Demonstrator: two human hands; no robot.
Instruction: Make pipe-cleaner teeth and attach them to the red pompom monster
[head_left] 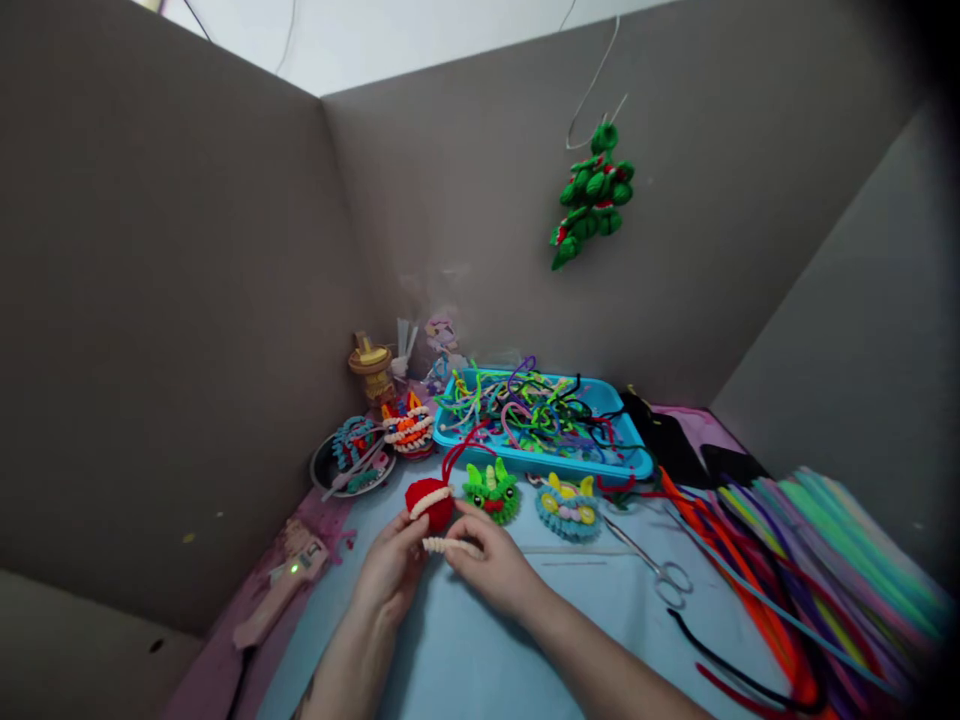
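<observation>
My left hand (pixel 396 560) is closed around a red fuzzy piece (pixel 433 512) with a cream band across it, made of pipe cleaner. Red stems rise loosely from its top. Between the fingers of my right hand (pixel 491 560) is a cream pipe cleaner (pixel 450 546), coiled into a tight spiral at its left end, close below the red piece. Just beyond my right hand sits a green pipe-cleaner creature (pixel 491 492) with eyes and horns. Beside it lies a blue one with yellow ears (pixel 568 508).
A blue tray (pixel 540 465) of tangled pipe-cleaner scraps stands behind. Scissors (pixel 652 565) and bundled pipe cleaners (pixel 817 570) lie to the right. A metal bowl (pixel 315 465), an orange creature (pixel 409 428), a cup (pixel 373 370) and a pink glue gun (pixel 281 590) are left. Grey partitions surround the table.
</observation>
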